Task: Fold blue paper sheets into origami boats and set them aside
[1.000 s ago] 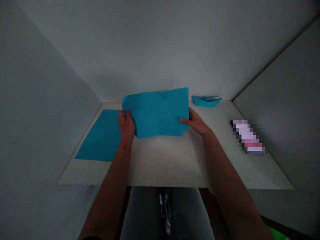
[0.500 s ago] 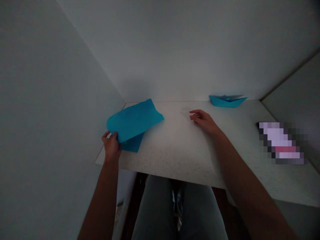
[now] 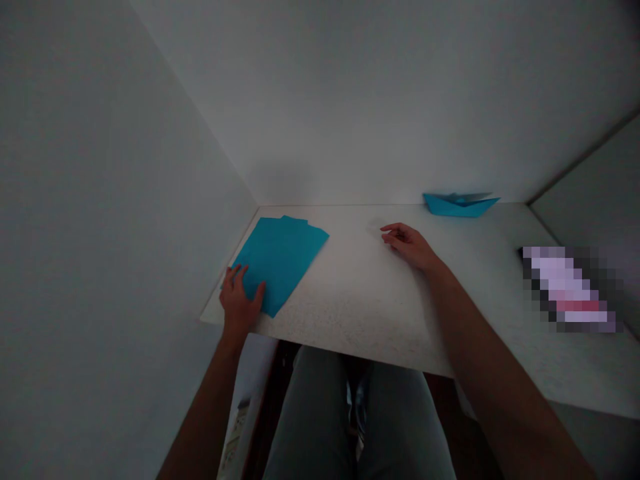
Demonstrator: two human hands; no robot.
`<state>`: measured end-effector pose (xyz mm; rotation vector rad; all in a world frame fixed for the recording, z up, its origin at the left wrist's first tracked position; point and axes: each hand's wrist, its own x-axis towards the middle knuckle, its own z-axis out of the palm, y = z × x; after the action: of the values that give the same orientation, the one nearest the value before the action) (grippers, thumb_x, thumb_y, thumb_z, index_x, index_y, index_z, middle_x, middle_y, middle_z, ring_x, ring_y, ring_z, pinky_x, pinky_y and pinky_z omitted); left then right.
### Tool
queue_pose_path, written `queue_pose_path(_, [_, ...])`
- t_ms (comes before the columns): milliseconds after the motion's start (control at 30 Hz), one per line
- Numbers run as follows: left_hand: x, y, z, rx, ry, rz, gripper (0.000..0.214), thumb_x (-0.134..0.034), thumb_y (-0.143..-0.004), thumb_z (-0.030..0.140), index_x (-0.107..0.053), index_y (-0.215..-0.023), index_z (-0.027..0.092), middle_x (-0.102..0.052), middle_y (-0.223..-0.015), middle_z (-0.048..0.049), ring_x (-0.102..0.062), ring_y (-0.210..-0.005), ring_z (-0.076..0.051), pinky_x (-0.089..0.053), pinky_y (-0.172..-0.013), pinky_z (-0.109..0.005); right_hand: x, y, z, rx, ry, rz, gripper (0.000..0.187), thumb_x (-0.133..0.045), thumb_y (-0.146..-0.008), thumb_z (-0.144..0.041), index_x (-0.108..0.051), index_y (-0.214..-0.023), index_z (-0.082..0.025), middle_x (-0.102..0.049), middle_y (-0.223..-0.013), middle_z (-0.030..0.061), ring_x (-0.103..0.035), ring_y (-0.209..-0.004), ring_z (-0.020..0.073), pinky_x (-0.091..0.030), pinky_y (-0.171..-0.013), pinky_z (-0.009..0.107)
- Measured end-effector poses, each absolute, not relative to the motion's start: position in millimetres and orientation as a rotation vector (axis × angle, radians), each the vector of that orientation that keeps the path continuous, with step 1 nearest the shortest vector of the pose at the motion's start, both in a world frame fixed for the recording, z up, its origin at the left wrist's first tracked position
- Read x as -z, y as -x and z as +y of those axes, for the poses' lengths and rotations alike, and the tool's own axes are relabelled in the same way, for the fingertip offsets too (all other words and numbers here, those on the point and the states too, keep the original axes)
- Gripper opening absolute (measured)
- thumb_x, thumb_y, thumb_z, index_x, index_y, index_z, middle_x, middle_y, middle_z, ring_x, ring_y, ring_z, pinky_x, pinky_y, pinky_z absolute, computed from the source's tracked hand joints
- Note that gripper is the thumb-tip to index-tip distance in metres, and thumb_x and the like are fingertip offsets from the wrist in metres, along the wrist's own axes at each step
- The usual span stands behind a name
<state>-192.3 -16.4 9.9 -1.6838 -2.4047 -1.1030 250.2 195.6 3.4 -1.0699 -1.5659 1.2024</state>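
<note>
Blue sheets of paper [image 3: 280, 257] lie flat and overlapping at the left end of the white table. My left hand [image 3: 241, 299] rests over their near left corner with its fingers spread, gripping nothing. Over the middle of the table is my right hand [image 3: 407, 245], its fingers loosely curved and a little apart, with nothing in them. A folded blue paper boat [image 3: 459, 207] sits beyond it to the right, close to the back wall.
The white table [image 3: 345, 300] meets walls at the back, left and right. On its right side lies a phone-like device [image 3: 567, 287], blurred into blocks. My legs [image 3: 320, 413] are below the front edge.
The sheet that my left hand held raised now lies flat on the other blue paper. The fingers of my left hand have let go and spread. My right hand has hardly moved.
</note>
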Motion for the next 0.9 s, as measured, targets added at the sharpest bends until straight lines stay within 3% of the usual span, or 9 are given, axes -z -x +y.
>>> queue_pose_path(167, [-5, 188, -12, 0.377, 1.878, -2.588, 0.076, -0.043, -0.108, 0.057, -0.044, -0.171, 0.015, -0.034, -0.183, -0.0192, -0.024, -0.173, -0.038, -0.019, -0.14, -0.061, 5, -249, 197, -1.176, 1.098, -1.593, 0.045, -0.08, -0.084, -0.057, -0.077, -0.11, -0.021, -0.063, -0.077, -0.0015, -0.053, -0.062, 0.0141, -0.042, -0.057, 0.029])
queue_pose_path(300, [0, 180, -11, 0.248, 1.697, -2.653, 0.083, -0.033, -0.109, 0.062, -0.04, -0.174, 0.01, -0.029, -0.184, -0.0219, -0.023, -0.173, -0.041, -0.019, -0.138, -0.064, 6, -254, 199, -0.91, 1.148, -1.656, 0.035, -0.071, -0.092, -0.052, -0.076, -0.11, -0.022, -0.069, -0.086, 0.0024, -0.053, -0.063, 0.0151, -0.047, -0.061, 0.031])
queue_pose_path(367, [2, 179, -10, 0.254, 1.674, -2.665, 0.086, -0.031, -0.109, 0.064, -0.04, -0.173, 0.009, -0.03, -0.183, -0.0246, -0.024, -0.172, -0.044, -0.019, -0.137, -0.068, 5, -262, 202, -0.635, 1.219, -1.643, 0.032, -0.067, -0.093, -0.044, -0.075, -0.114, -0.022, -0.075, -0.108, 0.0087, -0.057, -0.066, 0.0158, -0.053, -0.069, 0.035])
queue_pose_path(433, [1, 179, -8, 0.284, 1.663, -2.676, 0.087, -0.029, -0.109, 0.065, -0.042, -0.172, 0.006, -0.031, -0.182, -0.0282, -0.025, -0.171, -0.046, -0.018, -0.134, -0.073, 3, -274, 204, -0.395, 1.334, -1.593, 0.039, -0.064, -0.093, -0.038, -0.072, -0.127, -0.02, -0.071, -0.138, 0.0159, -0.06, -0.069, 0.0166, -0.057, -0.078, 0.04])
queue_pose_path(567, [-11, 162, 6, 0.531, 1.618, -2.571, 0.084, -0.032, -0.109, 0.064, -0.045, -0.167, 0.004, -0.036, -0.177, -0.032, -0.025, -0.17, -0.048, -0.017, -0.132, -0.077, 6, -296, 207, -0.155, 1.634, -1.544, 0.069, -0.063, -0.092, -0.034, -0.052, -0.159, -0.02, -0.041, -0.176, 0.0228, -0.073, -0.093, 0.0258, -0.059, -0.096, 0.05])
queue_pose_path(633, [-19, 138, 22, 0.721, 1.756, -2.387, 0.081, -0.038, -0.109, 0.063, -0.044, -0.168, 0.008, -0.039, -0.177, -0.0288, -0.026, -0.17, -0.045, -0.016, -0.134, -0.074, 10, -303, 210, -0.108, 1.74, -1.528, 0.081, -0.063, -0.092, -0.033, -0.04, -0.169, -0.021, -0.032, -0.181, 0.0228, -0.072, -0.12, 0.0333, -0.057, -0.102, 0.054])
queue_pose_path(733, [-25, 81, 57, 1.004, 2.077, -2.104, 0.074, -0.048, -0.109, 0.059, -0.044, -0.167, 0.014, -0.045, -0.171, -0.0268, -0.035, -0.165, -0.042, -0.023, -0.134, -0.068, 15, -307, 216, -0.074, 1.822, -1.511, 0.091, -0.061, -0.092, -0.032, -0.026, -0.175, -0.021, -0.026, -0.184, 0.0229, -0.057, -0.148, 0.0379, -0.056, -0.106, 0.055])
queue_pose_path(800, [-22, 39, 85, 1.176, 2.247, -1.899, 0.068, -0.054, -0.108, 0.056, -0.047, -0.163, 0.016, -0.052, -0.164, -0.0252, -0.043, -0.159, -0.04, -0.029, -0.132, -0.065, 17, -309, 221, -0.064, 1.86, -1.52, 0.094, -0.061, -0.092, -0.031, -0.021, -0.176, -0.02, -0.025, -0.183, 0.0246, -0.051, -0.154, 0.0386, -0.055, -0.108, 0.056])
queue_pose_path(900, [-10, -16, 125, 1.353, 2.414, -1.703, 0.061, -0.056, -0.107, 0.052, -0.053, -0.157, 0.017, -0.06, -0.152, -0.0228, -0.053, -0.145, -0.037, -0.038, -0.125, -0.061, 19, -313, 229, -0.069, 1.929, -1.534, 0.093, -0.064, -0.092, -0.031, -0.024, -0.175, -0.015, -0.036, -0.174, 0.0297, -0.054, -0.149, 0.04, -0.052, -0.111, 0.059])
